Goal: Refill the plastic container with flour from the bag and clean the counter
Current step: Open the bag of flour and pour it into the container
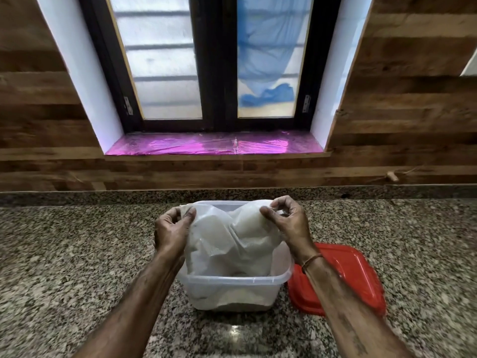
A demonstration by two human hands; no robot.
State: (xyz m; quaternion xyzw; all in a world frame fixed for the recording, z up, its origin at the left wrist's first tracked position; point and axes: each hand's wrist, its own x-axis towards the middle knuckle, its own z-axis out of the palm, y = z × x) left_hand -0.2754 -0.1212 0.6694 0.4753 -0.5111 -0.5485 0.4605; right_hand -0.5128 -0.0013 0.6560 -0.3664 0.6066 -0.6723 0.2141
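Fingers (190,215) of my left hand (171,232) and right hand (287,226) pinch the translucent white plastic bag (232,244), clear square plastic container (232,285) just below them; mid-pour, I judge. Next: lift, shake gently.

a speckled granite counter (77,254) carries a clear plastic container (232,288) and, just beside it, a red lid (348,275), seemingly flat.

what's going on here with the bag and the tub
A person pinches the top of a flour bag with the left hand and right hand, one at each corner. The bag's lower end sits inside the open clear container on the granite counter. The red lid lies beside it on the right.
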